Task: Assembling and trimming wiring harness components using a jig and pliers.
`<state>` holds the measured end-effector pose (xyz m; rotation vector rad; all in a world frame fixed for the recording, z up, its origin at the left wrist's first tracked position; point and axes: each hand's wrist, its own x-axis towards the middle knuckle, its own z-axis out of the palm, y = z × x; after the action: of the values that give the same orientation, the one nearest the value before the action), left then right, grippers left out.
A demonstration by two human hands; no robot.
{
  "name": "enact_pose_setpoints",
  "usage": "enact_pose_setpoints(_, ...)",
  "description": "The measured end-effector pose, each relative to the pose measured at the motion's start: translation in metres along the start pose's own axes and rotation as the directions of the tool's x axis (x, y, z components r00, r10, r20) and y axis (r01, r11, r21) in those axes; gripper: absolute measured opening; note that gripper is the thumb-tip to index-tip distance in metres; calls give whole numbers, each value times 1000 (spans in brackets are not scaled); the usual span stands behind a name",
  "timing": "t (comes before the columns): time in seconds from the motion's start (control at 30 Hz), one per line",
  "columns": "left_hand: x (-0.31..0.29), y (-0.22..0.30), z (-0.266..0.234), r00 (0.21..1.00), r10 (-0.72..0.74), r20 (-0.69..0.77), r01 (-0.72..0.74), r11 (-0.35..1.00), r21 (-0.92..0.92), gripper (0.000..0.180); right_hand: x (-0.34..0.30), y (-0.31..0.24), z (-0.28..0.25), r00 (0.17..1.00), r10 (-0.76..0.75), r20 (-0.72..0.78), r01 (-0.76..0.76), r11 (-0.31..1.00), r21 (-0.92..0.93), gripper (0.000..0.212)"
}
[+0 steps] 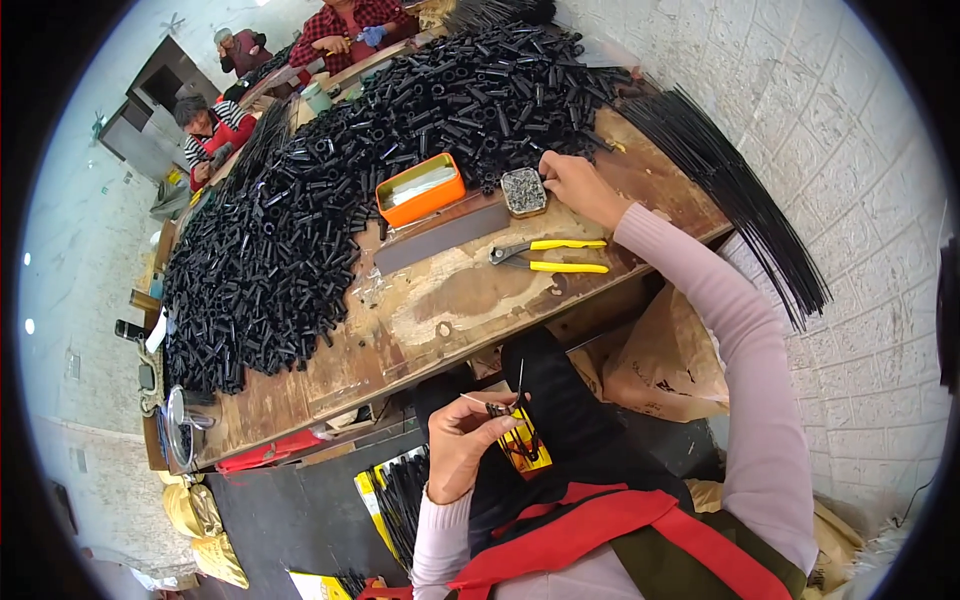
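Note:
My left hand (462,440) is in front of my lap, thumb and fingers pinched together. Between them is a small black part with thin rods (500,409); one thin pale rod points upward from it. My right hand (583,190) reaches over the table, its fingers drawn together at the right edge of a small square tin (524,208) full of tiny grey metal pieces. Whatever its fingertips hold, if anything, is too small to make out. Pliers with yellow handles (568,267) lie just below the tin, and an orange box (425,207) holding pale thin pieces stands to its left.
A big heap of black tubular parts (270,260) covers the wooden table (450,310). Long black rods (740,190) overhang its right edge beside the white wall. A grey flat bar (440,240) lies below the orange box. Several people (210,135) sit at the far left.

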<state>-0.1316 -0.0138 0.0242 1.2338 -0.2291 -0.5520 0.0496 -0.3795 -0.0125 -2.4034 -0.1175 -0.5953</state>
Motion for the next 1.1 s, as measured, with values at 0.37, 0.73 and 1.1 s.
enact_pose_setpoints(0.37, -24, 5, 8, 998, 58, -3, -58, 998, -17, 17, -20, -25, -35, 961, 259, 95, -276, 911, 306, 21)
enact_pose_setpoints(0.73, -39, 28, 23, 978, 60, 198, -62, 998, 4, 47, -127, -250, -85, 742, -236, 627, -104, 884, 455, 19)
enact_pose_setpoints(1.1, -70, 33, 11, 971, 80, 223, -62, 994, -89, 39, -134, -269, -82, 679, -165, 715, -404, 730, 552, 14)
